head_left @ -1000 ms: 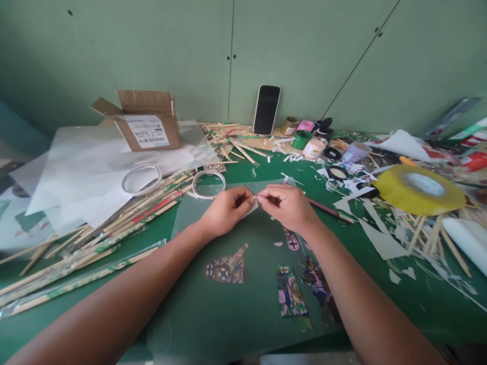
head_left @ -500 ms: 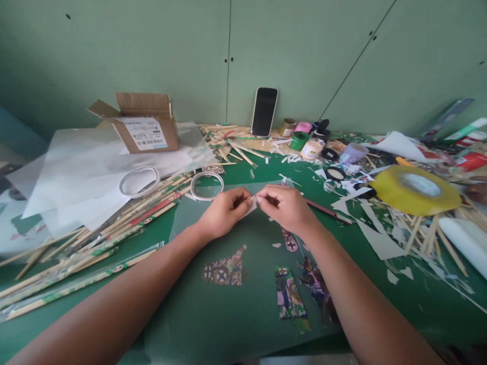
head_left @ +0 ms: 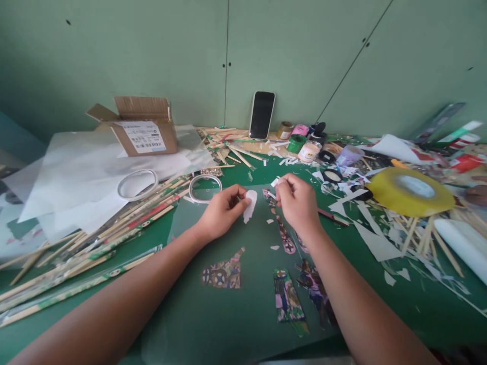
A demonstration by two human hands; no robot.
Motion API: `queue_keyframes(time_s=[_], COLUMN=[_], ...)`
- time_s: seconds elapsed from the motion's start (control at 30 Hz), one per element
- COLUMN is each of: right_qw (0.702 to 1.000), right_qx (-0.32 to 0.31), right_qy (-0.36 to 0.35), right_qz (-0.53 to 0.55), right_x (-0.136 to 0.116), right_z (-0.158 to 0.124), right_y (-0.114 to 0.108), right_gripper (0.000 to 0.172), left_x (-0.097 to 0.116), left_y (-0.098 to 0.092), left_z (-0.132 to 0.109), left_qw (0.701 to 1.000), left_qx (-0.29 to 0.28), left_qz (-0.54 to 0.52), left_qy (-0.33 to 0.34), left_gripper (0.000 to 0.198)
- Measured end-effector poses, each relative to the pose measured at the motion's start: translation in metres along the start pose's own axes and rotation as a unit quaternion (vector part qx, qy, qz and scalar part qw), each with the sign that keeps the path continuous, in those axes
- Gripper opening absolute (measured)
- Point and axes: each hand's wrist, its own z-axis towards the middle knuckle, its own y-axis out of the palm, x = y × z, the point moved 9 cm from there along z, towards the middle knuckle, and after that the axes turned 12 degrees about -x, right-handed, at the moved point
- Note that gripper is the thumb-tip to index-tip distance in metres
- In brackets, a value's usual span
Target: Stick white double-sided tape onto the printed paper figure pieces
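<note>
My left hand (head_left: pixel 224 210) pinches a small white paper cutout (head_left: pixel 250 205) with a rounded top and a ragged lower end. To its right, my right hand (head_left: pixel 299 203) is closed, with a tiny white paper scrap (head_left: pixel 274 182) sticking out at its fingertips. Both hands hover over a translucent sheet (head_left: pixel 182 304). Lying on or under that sheet are painted camouflage-patterned pieces: a brown one (head_left: pixel 224 271), a green and purple one (head_left: pixel 288 299), a narrow one (head_left: pixel 285 235) and a dark one (head_left: pixel 317 289) partly behind my right forearm.
Two thin rolls of tape (head_left: pixel 137 185) and bundled wooden sticks (head_left: pixel 125 228) lie left. Behind are an open cardboard box (head_left: pixel 144 137), a propped phone (head_left: pixel 262 115) and paint jars (head_left: pixel 310 150). A yellow tape roll (head_left: pixel 384 190) and paper scraps (head_left: pixel 375 238) cover the right.
My hands were together at the white cutout. Now my right hand has moved right, carrying a tiny scrap, and the cutout shows in my left hand.
</note>
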Motion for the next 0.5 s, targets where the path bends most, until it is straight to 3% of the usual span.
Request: queue_keyframes(time_s=[0.1,0.2,0.33,0.5], right_qw=[1.0,0.999,0.984,0.983], right_qx=[0.002,-0.017,-0.129,-0.14], right_qy=[0.029,-0.01,-0.079,-0.111], right_qz=[0.01,0.047,0.09,0.04], right_x=[0.011,0.003,-0.02,-0.034], right_z=[0.002,0.001,-0.005,-0.013], right_y=[0.004,0.011,0.034,0.046], right_gripper=[0.006,0.019,0.024,0.026], left_x=[-0.001,-0.006,-0.008,-0.006], left_y=[-0.005,-0.011,-0.015,-0.01], left_z=[0.001,0.001,0.001,0.001], left_qw=[0.997,0.987,0.981,0.984], left_qx=[0.024,0.051,0.07,0.045], left_qz=[-0.069,-0.149,-0.177,-0.169], left_qy=[-0.008,-0.028,-0.034,-0.039], left_gripper=[0.023,0.028,0.03,0.033])
